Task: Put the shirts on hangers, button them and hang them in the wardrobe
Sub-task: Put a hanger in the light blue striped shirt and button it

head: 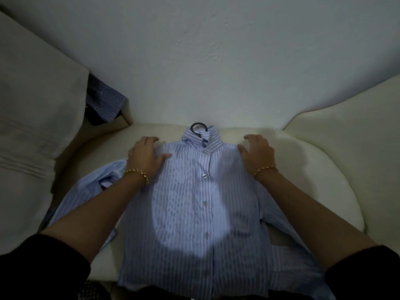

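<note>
A light blue striped shirt (194, 213) lies face up on a cream sofa seat (324, 180), its front buttoned down the middle. A dark hanger hook (198, 126) sticks out above the collar. My left hand (145, 156) rests on the shirt's left shoulder, fingers curled over its far edge, thumb flat on the cloth. On the right shoulder lies my right hand (255, 152), its fingers bent over the edge. The left sleeve spreads out to the left under my forearm.
A dark blue checked shirt (104, 100) hangs at the back left between a cream cushion (36, 105) and the white wall (216, 50). The sofa arm (357, 118) rises on the right.
</note>
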